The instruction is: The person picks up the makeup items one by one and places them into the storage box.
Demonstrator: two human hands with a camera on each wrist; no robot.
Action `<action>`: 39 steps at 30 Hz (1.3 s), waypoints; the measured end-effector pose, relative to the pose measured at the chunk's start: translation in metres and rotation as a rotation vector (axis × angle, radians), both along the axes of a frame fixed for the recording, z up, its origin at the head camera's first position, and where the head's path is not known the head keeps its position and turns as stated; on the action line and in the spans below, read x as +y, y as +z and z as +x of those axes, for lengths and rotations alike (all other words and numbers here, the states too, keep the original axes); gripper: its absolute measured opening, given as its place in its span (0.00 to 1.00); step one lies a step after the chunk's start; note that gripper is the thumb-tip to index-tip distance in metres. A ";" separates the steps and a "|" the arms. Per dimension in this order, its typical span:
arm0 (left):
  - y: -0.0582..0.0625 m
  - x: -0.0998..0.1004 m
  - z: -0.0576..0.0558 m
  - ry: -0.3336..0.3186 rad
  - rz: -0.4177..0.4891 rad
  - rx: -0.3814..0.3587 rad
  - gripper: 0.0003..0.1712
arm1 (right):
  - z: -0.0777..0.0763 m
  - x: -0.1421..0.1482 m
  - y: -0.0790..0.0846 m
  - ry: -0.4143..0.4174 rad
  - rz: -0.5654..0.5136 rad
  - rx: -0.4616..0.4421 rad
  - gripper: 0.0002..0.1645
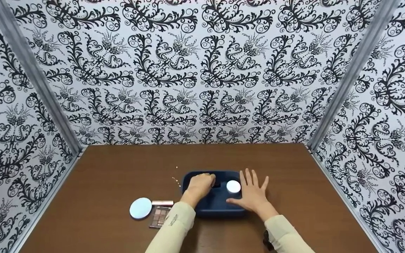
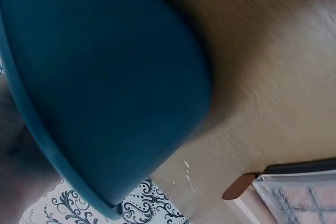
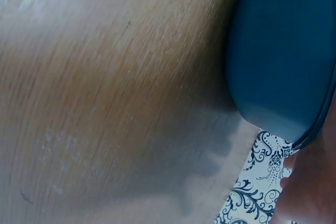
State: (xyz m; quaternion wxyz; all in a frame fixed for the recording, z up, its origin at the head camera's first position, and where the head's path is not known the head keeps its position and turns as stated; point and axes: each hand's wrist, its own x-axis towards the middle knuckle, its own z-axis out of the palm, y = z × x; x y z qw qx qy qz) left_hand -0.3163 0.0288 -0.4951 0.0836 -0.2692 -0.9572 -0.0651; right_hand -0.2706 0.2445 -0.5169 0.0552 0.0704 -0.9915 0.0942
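Note:
A dark blue rectangular bin stands on the table. My left hand reaches over its left side with curled fingers, gripping a small black object of unclear kind inside. Much of that object is hidden by the fingers. My right hand is spread at the bin's right rim, fingers straight, thumb over the inside. Between the hands, within the bin, is a white round-topped item, close to the right thumb. In the left wrist view the bin's outer wall hides most of the left hand.
Left of the bin lie a round white-blue disc, a pinkish tube and an eyeshadow palette, partly behind the left sleeve. Small pale specks dot the brown table beside the bin. Patterned walls enclose the table.

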 end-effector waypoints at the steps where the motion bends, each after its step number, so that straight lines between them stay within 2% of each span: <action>1: -0.001 0.000 0.000 0.000 -0.001 0.000 0.08 | 0.000 0.000 0.000 0.001 -0.002 -0.001 0.75; 13: -0.012 0.004 0.000 0.003 -0.048 -0.001 0.09 | -0.002 -0.002 -0.003 -0.004 -0.014 -0.001 0.76; 17: -0.013 0.005 0.000 -0.009 -0.056 -0.029 0.09 | -0.002 -0.002 -0.005 -0.001 -0.016 -0.010 0.76; 22: -0.013 0.007 -0.002 -0.007 -0.053 -0.020 0.07 | -0.003 -0.001 -0.004 -0.006 -0.022 0.010 0.76; 32: -0.016 0.011 -0.001 0.004 -0.075 -0.028 0.08 | -0.002 -0.001 -0.002 -0.011 -0.014 -0.006 0.77; 39: -0.016 0.012 0.002 -0.046 -0.096 -0.021 0.11 | 0.001 -0.001 0.000 -0.011 -0.012 -0.010 0.75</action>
